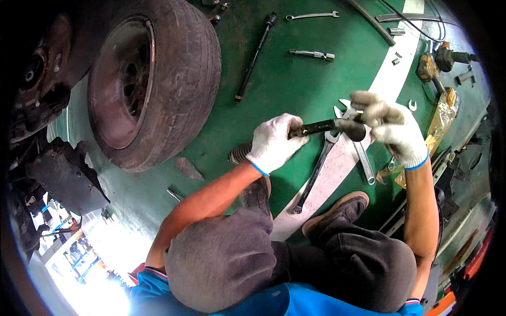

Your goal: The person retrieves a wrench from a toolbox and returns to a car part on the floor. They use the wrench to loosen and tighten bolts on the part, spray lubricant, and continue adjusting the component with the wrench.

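Note:
My left hand (276,141), in a white knit glove, is closed round a dark rod-shaped part (319,127). A broad rounded end of it points right, and a black ribbed piece (241,152) shows on the other side of the fist; I cannot tell if they are joined. Beside the rounded end is my right hand (392,126), gloved too, its soiled fingers spread and slightly blurred. Whether it touches the part I cannot make out. Beneath the hands lie a long dark open-end wrench (314,176) and a silver wrench (363,160), with more open wrench jaws close by.
A dismounted wheel (184,79) stands at the left by dark car parts (63,174). On the green floor lie a black bar (256,58), a combination wrench (312,16) and a chrome socket tool (312,54). Cordless power tools (428,68) and yellow wrapping (441,118) are at the right.

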`<state>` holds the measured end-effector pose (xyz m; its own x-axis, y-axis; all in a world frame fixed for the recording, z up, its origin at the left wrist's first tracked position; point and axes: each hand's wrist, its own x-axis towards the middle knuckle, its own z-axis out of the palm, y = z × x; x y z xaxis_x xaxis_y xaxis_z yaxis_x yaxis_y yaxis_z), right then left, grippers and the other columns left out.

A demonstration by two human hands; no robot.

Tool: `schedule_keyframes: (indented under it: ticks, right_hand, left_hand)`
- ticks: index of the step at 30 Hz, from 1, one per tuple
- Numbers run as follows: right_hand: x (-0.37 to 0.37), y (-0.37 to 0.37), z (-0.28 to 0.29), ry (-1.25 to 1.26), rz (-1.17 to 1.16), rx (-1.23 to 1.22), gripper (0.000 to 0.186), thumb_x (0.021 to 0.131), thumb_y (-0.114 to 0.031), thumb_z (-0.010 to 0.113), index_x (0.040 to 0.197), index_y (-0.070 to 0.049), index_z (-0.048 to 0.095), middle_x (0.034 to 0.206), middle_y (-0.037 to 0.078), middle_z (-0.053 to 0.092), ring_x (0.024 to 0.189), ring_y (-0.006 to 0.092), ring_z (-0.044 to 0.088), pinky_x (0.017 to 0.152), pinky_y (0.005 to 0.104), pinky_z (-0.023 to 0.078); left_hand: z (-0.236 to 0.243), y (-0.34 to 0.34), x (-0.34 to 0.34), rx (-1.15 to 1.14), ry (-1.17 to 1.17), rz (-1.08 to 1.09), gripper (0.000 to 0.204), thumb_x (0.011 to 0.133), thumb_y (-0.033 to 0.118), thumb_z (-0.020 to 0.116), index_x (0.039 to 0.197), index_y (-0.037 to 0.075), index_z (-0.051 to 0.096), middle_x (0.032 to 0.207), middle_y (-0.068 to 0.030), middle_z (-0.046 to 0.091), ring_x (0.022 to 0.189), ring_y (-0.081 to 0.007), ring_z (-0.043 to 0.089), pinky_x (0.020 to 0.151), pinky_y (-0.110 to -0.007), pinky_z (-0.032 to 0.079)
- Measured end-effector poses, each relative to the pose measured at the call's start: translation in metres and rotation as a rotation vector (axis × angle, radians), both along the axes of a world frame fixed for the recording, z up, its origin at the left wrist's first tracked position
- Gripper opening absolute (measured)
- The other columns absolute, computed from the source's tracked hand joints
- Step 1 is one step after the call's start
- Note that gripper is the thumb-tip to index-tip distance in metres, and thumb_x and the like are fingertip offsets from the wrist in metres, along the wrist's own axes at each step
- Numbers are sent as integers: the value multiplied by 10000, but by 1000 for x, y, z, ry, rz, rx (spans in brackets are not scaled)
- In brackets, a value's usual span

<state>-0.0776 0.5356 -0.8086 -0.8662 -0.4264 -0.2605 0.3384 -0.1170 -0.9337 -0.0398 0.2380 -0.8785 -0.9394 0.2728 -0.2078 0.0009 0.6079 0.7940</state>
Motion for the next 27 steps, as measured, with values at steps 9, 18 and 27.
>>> schedule_keyframes:
  ticks: [9,18,27]
  right_hand:
    - [-5,-19,-6,-444,153,627,423,956,-307,648,1213,29,644,869,65,646,684,117,617,684,258,529]
    - [9,-7,-15,-88,-88,-145,250,761,-81,697,969,55,718,1131,194,674,1066,306,653,1019,427,480]
    - [14,-6,-12,-437,67,477,500,1022,-454,569,1235,-7,638,971,112,694,809,180,670,717,298,563]
  left_hand:
    - [-5,-1,7,-49,36,-24,313,768,238,820,991,94,655,918,-98,713,857,-314,708,748,-438,553]
    - [-1,-3,1,-27,-4,6,343,756,251,838,1004,98,656,905,-108,712,849,-305,712,733,-425,555]
    - [-1,-2,0,-92,-23,62,423,750,253,868,1063,46,673,927,-129,735,841,-265,734,766,-367,578]
